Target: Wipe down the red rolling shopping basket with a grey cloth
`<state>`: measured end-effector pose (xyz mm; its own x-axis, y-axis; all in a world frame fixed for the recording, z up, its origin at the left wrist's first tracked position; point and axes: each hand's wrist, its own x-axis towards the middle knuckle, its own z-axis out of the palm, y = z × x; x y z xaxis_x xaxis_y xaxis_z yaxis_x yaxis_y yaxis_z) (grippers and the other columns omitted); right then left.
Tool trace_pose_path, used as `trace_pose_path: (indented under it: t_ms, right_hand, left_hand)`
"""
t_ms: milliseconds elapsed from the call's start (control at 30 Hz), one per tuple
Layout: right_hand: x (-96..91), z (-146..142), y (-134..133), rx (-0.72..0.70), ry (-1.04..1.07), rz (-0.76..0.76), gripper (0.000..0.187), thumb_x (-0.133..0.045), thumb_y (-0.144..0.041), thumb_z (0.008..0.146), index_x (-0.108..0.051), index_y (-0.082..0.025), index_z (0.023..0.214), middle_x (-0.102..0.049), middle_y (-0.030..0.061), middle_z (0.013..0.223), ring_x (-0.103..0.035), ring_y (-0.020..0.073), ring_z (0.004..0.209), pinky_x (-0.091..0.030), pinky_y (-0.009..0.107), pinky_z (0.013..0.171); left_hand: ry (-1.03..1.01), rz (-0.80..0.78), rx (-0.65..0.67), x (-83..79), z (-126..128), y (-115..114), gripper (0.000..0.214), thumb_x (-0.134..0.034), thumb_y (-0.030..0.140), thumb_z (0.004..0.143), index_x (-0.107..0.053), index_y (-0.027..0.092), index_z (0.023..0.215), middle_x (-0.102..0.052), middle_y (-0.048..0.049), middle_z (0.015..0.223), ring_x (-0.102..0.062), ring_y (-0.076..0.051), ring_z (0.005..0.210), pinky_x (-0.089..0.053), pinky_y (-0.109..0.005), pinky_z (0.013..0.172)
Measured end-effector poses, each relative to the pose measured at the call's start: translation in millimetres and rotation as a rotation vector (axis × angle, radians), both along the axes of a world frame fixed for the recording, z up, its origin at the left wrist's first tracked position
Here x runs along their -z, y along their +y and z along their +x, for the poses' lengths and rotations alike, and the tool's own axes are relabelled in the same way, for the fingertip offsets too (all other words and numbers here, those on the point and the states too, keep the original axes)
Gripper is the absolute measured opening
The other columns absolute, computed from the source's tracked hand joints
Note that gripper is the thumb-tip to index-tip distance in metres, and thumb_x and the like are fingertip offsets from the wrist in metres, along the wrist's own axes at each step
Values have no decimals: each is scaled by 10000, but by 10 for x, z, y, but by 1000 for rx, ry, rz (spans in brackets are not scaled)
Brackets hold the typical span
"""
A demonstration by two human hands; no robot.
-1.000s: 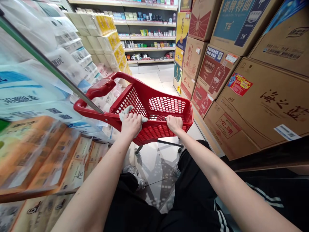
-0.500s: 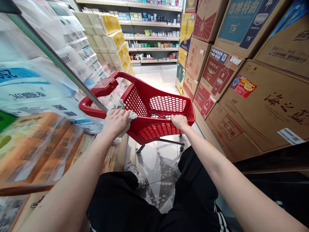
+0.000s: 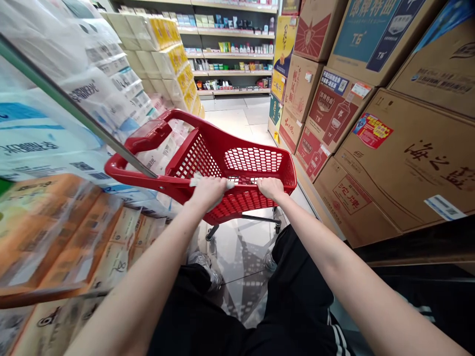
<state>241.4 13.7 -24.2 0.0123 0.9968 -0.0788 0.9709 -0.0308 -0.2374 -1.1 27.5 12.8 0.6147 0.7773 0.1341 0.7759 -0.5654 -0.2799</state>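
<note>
cart: red plastic cart on wheels, standing in a shop aisle straight ahead of the person, nothing visible inside
cloth: pale cloth lying on the cart's near rim, mostly under the palm, corners poking out on either side
left hand: left hand closed down over the cloth, pressing it onto the near rim towards the left corner
right hand: right hand fingers curled over the same rim, gripping it just beside the left hand, towards the right
handle: cart handle sticks out to the left, close against the tissue packs
right side: stacked cardboard boxes, near the cart but not touching
floor: glossy tiles, wheels resting on them
</note>
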Motion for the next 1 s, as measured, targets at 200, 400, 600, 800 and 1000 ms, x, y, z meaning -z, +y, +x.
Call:
trace_pose_path:
  t_ms: [200, 400, 600, 800, 1000]
  right_hand:
    - [45, 70, 13, 24, -7, 13, 558, -239, -382, 1033, -757, -173, 1027, -746, 132, 1100, -683, 260, 1067, -463, 331, 892]
    - [22, 204, 63, -14, -15, 11, 580, -226, -383, 1026, -756, -148, 992, -745, 142, 1092, -687, 264, 1035, -468, 315, 841]
    - [12, 152, 65, 14, 1, 0, 559, -242, -369, 1025, -754, -149, 990, -745, 140, 1086, -686, 261, 1042, -464, 304, 847]
    - [-10, 90, 61, 3, -22, -38, 576, -223, -377, 1023, -753, -151, 1003, -743, 142, 1102, -680, 271, 1068, -466, 331, 873]
    - [-45, 95, 58, -9, -13, -67, 585, -204, -383, 1020, -745, -162, 1058, -727, 142, 1162, -663, 280, 1113, -459, 355, 910]
  left_hand:
    - [-43, 18, 103, 186, 417, -112, 234, -389, 190, 945, -618, 156, 981, -715, -126, 931, -668, -257, 890, -421, -398, 792]
    - [-28, 108, 94, -5, -226, -135, 261, -387, 206, 940, -613, 179, 1068, -688, -121, 948, -631, -278, 909, -411, -424, 813]
    - [-96, 155, 23, -276, -897, -214, 255, -390, 255, 939, -610, 222, 1064, -663, -134, 1006, -595, -301, 1017, -399, -451, 919]
    - [-22, 232, -29, -196, -679, -251, 259, -379, 212, 931, -615, 166, 1024, -655, -153, 929, -592, -319, 929, -398, -466, 848]
    - [-51, 180, -12, 121, 138, -216, 240, -382, 170, 936, -620, 136, 941, -666, -141, 858, -605, -273, 809, -382, -443, 823]
